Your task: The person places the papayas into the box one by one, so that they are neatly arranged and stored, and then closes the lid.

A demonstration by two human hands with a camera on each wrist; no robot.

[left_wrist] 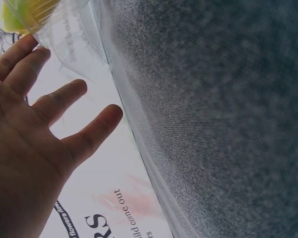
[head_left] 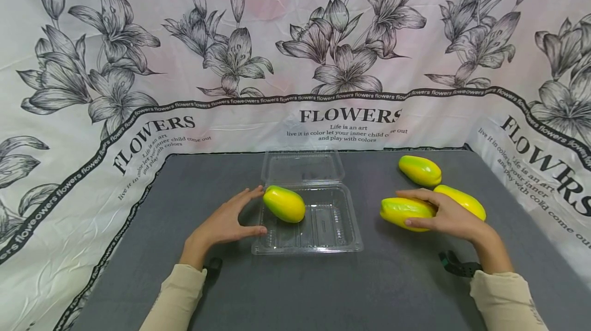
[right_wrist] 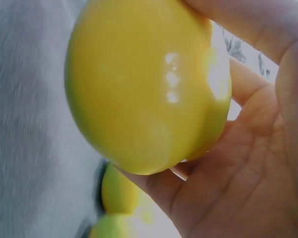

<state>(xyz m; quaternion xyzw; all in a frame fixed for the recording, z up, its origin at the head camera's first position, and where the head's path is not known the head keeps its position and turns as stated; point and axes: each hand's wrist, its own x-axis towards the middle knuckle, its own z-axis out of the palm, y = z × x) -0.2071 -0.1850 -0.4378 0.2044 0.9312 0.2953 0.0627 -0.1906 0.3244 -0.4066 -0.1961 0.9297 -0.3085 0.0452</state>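
Gray tabletop (head_left: 323, 290) spreads before you; on its right side, a yellow-green fruit (head_left: 398, 210) sits gripped between your right hand's (head_left: 450, 214) thumb and fingers. Two similar fruits (head_left: 420, 170) lie just behind. Your left hand (head_left: 223, 223), fingers loosely extended, is beside another fruit (head_left: 285, 205) in the clear container's (head_left: 325, 226) left part.

You have a dark grey table (head_left: 323, 290) before you, its surface showing a fine, fabric-like grain in the left wrist view. Near its middle, towards the far edge, your clear plastic container (head_left: 318, 249) rests on it — its lid (head_left: 302, 167) folded back, away from you. Over to your right lie two yellow-green fruits: the farther one (head_left: 420, 171) in full view, the nearer one (head_left: 467, 203) partly hidden — you can't tell whether their ends touch.
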